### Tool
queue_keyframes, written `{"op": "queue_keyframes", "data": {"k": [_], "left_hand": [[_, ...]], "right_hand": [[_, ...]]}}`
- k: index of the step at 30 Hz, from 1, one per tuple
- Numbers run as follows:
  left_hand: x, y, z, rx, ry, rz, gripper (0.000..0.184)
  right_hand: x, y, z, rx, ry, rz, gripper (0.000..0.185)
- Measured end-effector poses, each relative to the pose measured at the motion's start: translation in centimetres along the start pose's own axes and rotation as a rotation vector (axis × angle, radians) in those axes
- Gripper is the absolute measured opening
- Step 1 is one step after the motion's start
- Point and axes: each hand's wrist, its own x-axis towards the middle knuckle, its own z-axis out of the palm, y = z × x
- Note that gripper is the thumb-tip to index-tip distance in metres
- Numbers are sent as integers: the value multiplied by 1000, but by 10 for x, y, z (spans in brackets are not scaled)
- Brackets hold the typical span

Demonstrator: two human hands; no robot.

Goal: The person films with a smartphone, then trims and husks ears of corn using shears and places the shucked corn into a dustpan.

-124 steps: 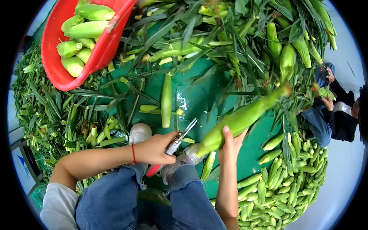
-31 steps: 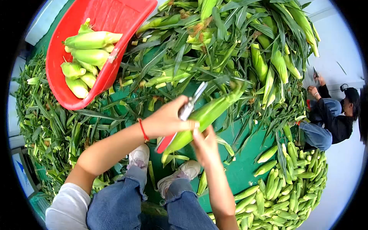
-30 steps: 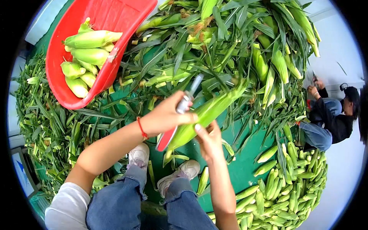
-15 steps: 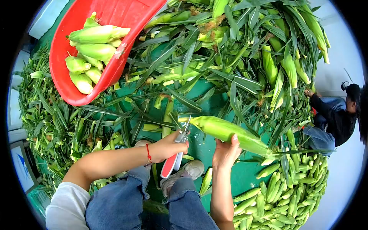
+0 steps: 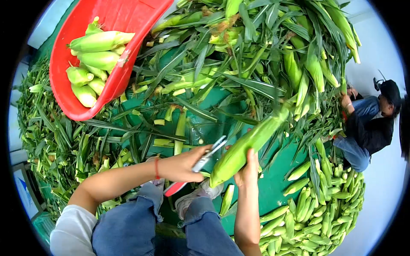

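My left hand [image 5: 181, 165], with a red string on its wrist, grips pruning shears [image 5: 209, 154] that have red and grey handles. Their blades point up and right, close to the ear of corn but apart from it. My right hand [image 5: 247, 168] is wrapped round the lower part of this green, husked ear of corn [image 5: 243, 149]. The ear slants, its rounded base low on the left and its leafy tip up on the right. Some fingers are hidden behind the ear. Below lie my shoes and a loose ear [image 5: 227, 199] on the green floor [image 5: 273, 175].
A red scoop-shaped tub [image 5: 64, 96] with several ears stands at upper left. Leafy stalks [image 5: 256, 55] are heaped ahead, cut leaves [image 5: 68, 141] at left. A large pile of ears [image 5: 311, 217] lies at lower right. Another person [image 5: 369, 123] crouches at the right.
The ear has swung round: its tip moved from lower right to upper right, its base dropped. The stalk stub that was by the blades no longer shows. The shears moved slightly lower.
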Motion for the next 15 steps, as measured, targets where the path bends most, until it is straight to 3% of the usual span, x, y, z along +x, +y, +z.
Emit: {"op": "queue_keyframes", "data": {"k": [4, 5, 6, 8, 10, 11, 14, 15], "left_hand": [[42, 3, -3, -15, 219, 219, 69], [49, 1, -10, -52, 318, 141, 40], [48, 18, -22, 16, 350, 145, 28], [41, 18, -30, 59, 453, 151, 26], [27, 12, -48, 121, 498, 78, 25], [18, 3, -55, 127, 399, -23, 34], [-2, 3, -47, 569, 44, -24, 51], [-4, -2, -39, 494, -32, -32, 71]], "right_hand": [[-6, 12, 6, -382, -10, -112, 72], [-9, 13, 1, -414, -30, -80, 69], [-11, 11, -3, -448, -45, -49, 66], [-18, -8, 1, -502, -23, -45, 56], [-24, -18, -5, -547, 37, -64, 52], [-27, -23, -2, -662, 99, -130, 53], [-30, -29, -9, -1083, 97, -202, 52], [-31, -28, -7, -1200, 104, -243, 55]]}}
